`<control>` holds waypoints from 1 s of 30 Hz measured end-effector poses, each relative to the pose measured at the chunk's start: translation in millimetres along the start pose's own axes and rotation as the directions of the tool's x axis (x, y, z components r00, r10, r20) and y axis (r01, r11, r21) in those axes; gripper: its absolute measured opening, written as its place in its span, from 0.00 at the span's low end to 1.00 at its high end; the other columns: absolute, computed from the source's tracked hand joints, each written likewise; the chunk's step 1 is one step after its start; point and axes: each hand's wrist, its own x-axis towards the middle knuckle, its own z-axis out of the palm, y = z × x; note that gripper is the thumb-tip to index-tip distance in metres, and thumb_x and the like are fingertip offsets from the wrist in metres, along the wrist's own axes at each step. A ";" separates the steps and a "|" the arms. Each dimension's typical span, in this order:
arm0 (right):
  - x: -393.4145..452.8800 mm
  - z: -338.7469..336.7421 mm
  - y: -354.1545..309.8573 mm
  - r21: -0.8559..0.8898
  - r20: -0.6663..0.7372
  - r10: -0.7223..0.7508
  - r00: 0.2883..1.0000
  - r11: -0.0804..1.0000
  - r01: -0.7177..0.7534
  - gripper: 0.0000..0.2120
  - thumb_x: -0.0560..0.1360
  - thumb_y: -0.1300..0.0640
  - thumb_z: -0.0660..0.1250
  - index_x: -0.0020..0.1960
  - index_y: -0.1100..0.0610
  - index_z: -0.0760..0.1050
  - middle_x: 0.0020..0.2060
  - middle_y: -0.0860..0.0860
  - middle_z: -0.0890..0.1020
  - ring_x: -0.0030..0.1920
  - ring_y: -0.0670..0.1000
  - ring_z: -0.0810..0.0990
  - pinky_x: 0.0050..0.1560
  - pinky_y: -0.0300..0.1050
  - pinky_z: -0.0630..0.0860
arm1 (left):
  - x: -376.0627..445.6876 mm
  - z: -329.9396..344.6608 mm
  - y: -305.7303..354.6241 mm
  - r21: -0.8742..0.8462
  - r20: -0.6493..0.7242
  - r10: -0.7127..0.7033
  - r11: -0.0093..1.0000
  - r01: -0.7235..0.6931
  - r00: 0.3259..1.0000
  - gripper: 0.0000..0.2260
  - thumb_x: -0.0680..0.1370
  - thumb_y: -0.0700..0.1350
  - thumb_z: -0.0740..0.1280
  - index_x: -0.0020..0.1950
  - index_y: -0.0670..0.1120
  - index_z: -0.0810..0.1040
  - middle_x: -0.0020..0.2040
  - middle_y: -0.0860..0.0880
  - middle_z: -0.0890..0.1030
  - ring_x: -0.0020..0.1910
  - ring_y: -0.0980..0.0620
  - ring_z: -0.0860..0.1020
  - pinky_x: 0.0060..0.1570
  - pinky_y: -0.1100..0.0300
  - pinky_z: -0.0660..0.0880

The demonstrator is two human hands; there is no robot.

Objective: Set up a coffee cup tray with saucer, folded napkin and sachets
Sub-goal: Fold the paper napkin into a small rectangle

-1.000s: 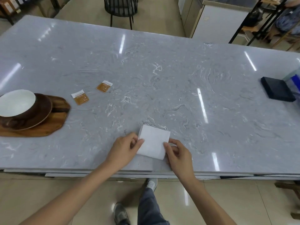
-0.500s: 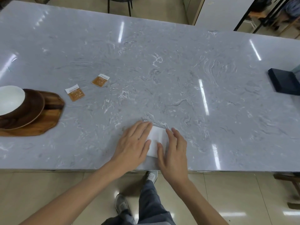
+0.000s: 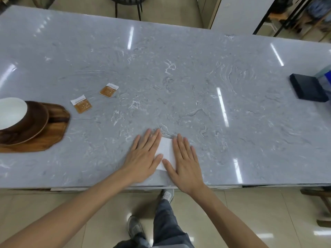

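Napkin [image 3: 165, 151] (white, folded square) lies under flat left hand [image 3: 143, 156] and right hand [image 3: 186, 163], fingers spread.

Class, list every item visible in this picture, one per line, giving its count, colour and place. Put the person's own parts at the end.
table: 1, grey marbled, fills the view
napkin: 1, white, near table edge, under both hands
sachets: 2, orange and white, on the table right of the tray
tray: 1, brown wood, left edge of the table
saucer: 1, dark brown wood, on the tray
cup: 1, white inside, brown outside, on the saucer
box: 1, dark, far right of the table
chair: 1, black, beyond the table
left hand: flat, pressing the napkin
right hand: flat, pressing the napkin
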 end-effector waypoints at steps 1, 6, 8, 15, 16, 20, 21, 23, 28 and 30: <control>-3.4 -4.6 1.8 0.073 -0.015 -0.039 0.999 0.997 0.040 0.36 0.83 0.38 0.55 0.84 0.56 0.50 0.84 0.52 0.48 0.83 0.51 0.43 0.82 0.53 0.48 | -3.5 -2.8 -0.9 0.011 -0.030 0.039 0.999 -0.038 0.999 0.31 0.84 0.57 0.46 0.83 0.44 0.41 0.83 0.49 0.38 0.82 0.48 0.39 0.81 0.44 0.46; -19.6 -19.7 19.5 0.078 -0.115 -0.303 0.946 0.947 0.312 0.22 0.78 0.45 0.71 0.68 0.55 0.78 0.75 0.54 0.72 0.77 0.56 0.68 0.73 0.57 0.71 | -24.8 -12.8 -19.4 0.043 -0.159 0.341 0.940 -0.339 0.927 0.27 0.80 0.54 0.62 0.76 0.42 0.69 0.76 0.44 0.71 0.75 0.45 0.67 0.71 0.47 0.69; -21.5 -20.2 22.7 0.051 -0.116 -0.322 0.940 0.943 0.330 0.21 0.77 0.47 0.73 0.66 0.56 0.80 0.70 0.55 0.77 0.72 0.57 0.74 0.68 0.56 0.75 | -27.7 -16.3 -30.3 0.079 -0.154 0.399 0.917 -0.391 0.904 0.24 0.79 0.55 0.65 0.71 0.43 0.74 0.68 0.45 0.77 0.66 0.46 0.74 0.62 0.49 0.76; -17.8 -19.3 10.2 -0.184 -0.198 -0.429 0.881 0.899 0.397 0.15 0.81 0.51 0.68 0.62 0.57 0.82 0.58 0.54 0.85 0.59 0.56 0.84 0.54 0.49 0.83 | -12.8 -38.4 -32.4 0.275 -0.054 0.548 0.812 -0.515 0.835 0.22 0.71 0.48 0.72 0.64 0.44 0.79 0.59 0.46 0.81 0.57 0.46 0.81 0.53 0.54 0.80; -15.9 -20.5 7.7 -0.196 -0.211 -0.424 0.881 0.901 0.387 0.14 0.81 0.51 0.68 0.62 0.57 0.83 0.56 0.54 0.86 0.57 0.55 0.85 0.52 0.48 0.83 | -12.2 -40.3 -29.7 0.272 -0.047 0.532 0.821 -0.502 0.845 0.22 0.69 0.47 0.71 0.63 0.45 0.79 0.59 0.46 0.82 0.55 0.46 0.81 0.51 0.54 0.80; -9.0 -25.5 -1.4 -0.130 -0.238 -0.306 0.922 0.950 0.282 0.11 0.82 0.54 0.66 0.60 0.57 0.82 0.53 0.52 0.87 0.51 0.54 0.86 0.42 0.46 0.84 | -14.4 -37.7 -22.4 0.161 -0.066 0.432 0.894 -0.417 0.900 0.21 0.73 0.43 0.69 0.66 0.46 0.78 0.62 0.47 0.80 0.59 0.45 0.79 0.53 0.50 0.79; -8.3 -26.1 -3.0 -0.083 -0.232 -0.262 0.937 0.965 0.250 0.11 0.82 0.55 0.66 0.60 0.57 0.82 0.53 0.52 0.86 0.49 0.54 0.86 0.40 0.46 0.83 | -14.2 -37.8 -22.1 0.074 -0.112 0.390 0.920 -0.384 0.914 0.19 0.74 0.42 0.68 0.65 0.46 0.79 0.61 0.47 0.81 0.58 0.45 0.80 0.51 0.50 0.79; -7.0 -27.5 -4.4 0.040 -0.214 -0.175 0.961 0.981 0.188 0.11 0.83 0.54 0.63 0.61 0.57 0.80 0.52 0.52 0.85 0.45 0.55 0.85 0.38 0.45 0.80 | -10.3 -41.8 -23.5 -0.144 -0.211 0.268 0.943 -0.301 0.940 0.14 0.77 0.41 0.68 0.63 0.46 0.81 0.56 0.49 0.82 0.52 0.46 0.81 0.47 0.52 0.79; -0.4 -35.8 3.6 0.280 -0.145 -0.024 0.989 0.958 0.064 0.15 0.82 0.47 0.64 0.65 0.53 0.75 0.52 0.47 0.84 0.45 0.48 0.83 0.42 0.43 0.79 | 9.7 -51.5 -33.4 -0.340 -0.219 0.169 0.910 -0.238 0.961 0.13 0.82 0.49 0.67 0.65 0.48 0.79 0.58 0.53 0.82 0.49 0.57 0.78 0.52 0.59 0.76; 5.2 -34.0 6.2 0.302 -0.150 0.024 0.988 0.953 0.023 0.13 0.83 0.49 0.65 0.65 0.52 0.76 0.51 0.46 0.85 0.46 0.44 0.83 0.43 0.37 0.77 | 17.1 -50.2 -36.1 -0.407 -0.213 0.119 0.892 -0.199 0.970 0.14 0.81 0.50 0.67 0.66 0.48 0.78 0.57 0.54 0.80 0.46 0.58 0.77 0.50 0.62 0.73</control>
